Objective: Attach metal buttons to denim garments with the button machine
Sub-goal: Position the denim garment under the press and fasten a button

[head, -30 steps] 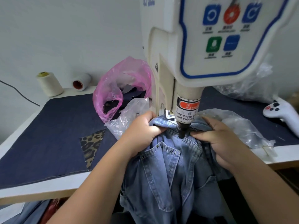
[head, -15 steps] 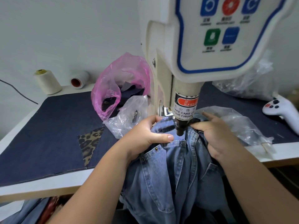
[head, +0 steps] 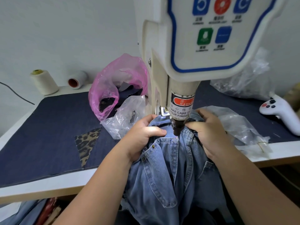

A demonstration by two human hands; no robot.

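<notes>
Denim garment hangs off the table's front edge at lower centre, its top bunched under the button machine's punch. Left hand and right hand grip folds on either side, fingers curled, just beside the punch. Open blue cloth lies left.

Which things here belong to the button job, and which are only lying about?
In use: button machine, denim garment, left hand, right hand.

Lying about: pink plastic bag, thread cones, white controller, leopard-print patch.
</notes>
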